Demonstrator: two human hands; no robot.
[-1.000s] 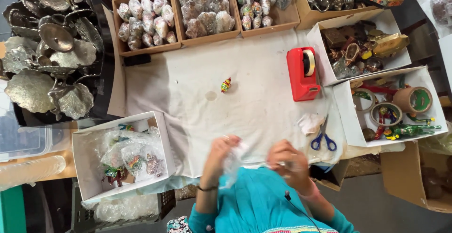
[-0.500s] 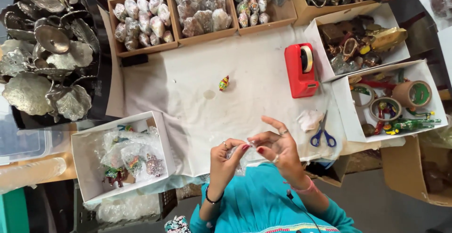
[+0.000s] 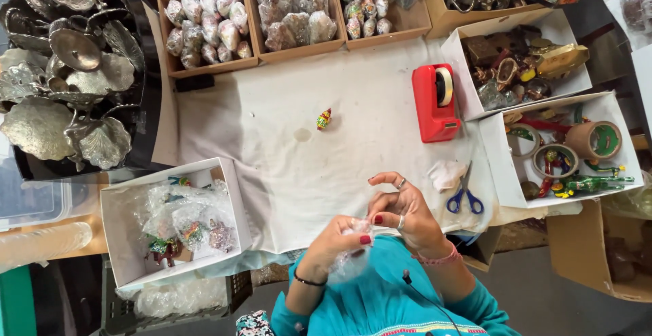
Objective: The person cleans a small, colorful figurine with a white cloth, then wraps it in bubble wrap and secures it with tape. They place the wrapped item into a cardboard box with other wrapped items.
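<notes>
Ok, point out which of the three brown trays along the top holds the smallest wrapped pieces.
The right-hand brown tray, nearest the red tape dispenser. Its wrapped pieces are slim and small; the middle tray holds the bulkiest lumps, the left tray medium rounded ones.

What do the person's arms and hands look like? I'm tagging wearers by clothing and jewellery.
Both arms are in turquoise sleeves pushed up past the forearms. The left hand has red-painted nails and a thin dark bracelet at the wrist. The right hand also has red nails, silver rings on its fingers, and a pink beaded bracelet at the wrist. A thin black cable runs down the turquoise top.
</notes>
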